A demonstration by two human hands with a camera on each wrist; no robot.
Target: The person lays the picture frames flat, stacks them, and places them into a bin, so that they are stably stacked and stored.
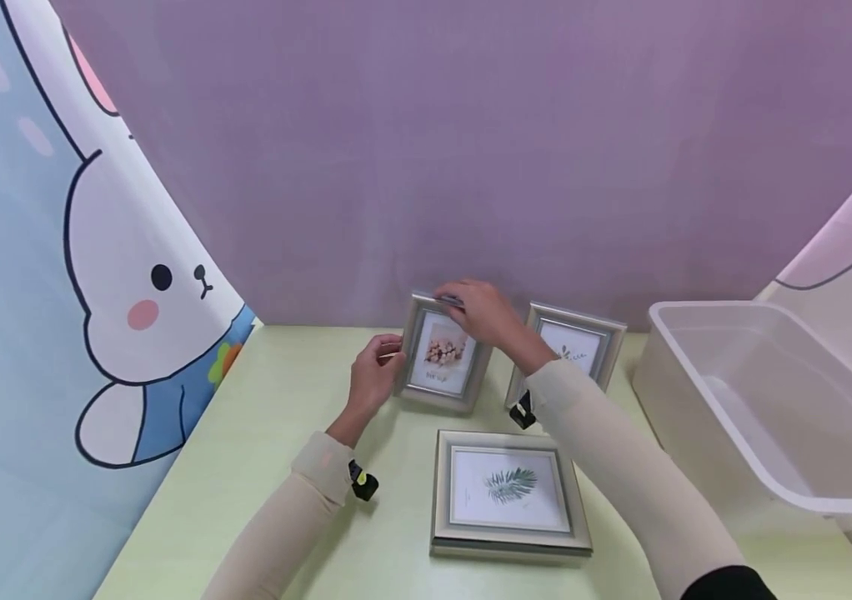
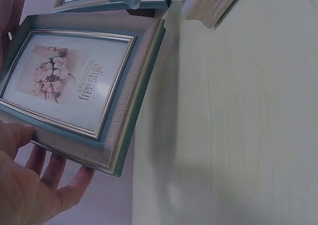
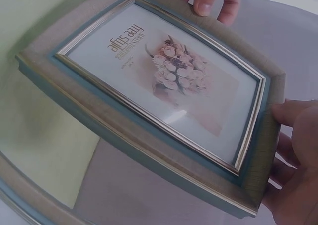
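Observation:
A silver-grey picture frame (image 1: 444, 398) with a flower print stands tilted back near the wall, held by both hands. My left hand (image 1: 375, 377) pinches its left edge; in the left wrist view the thumb (image 2: 20, 133) lies at the front edge and the other fingers reach behind. Over the top edge, my right hand (image 1: 482, 312) grips it, the thumb in front in the right wrist view and fingers behind. Beside it on the right, a second picture frame (image 1: 606, 354) stands, partly covered by the right arm. A larger picture frame (image 1: 508, 542) with a leaf print lies flat nearer me.
An off-white plastic bin (image 1: 719, 433) stands at the right of the pale green table (image 1: 193, 500). A purple backdrop (image 1: 471, 150) rises behind the frames. On the left hangs a blue cloth (image 1: 13, 333) with a cartoon rabbit.

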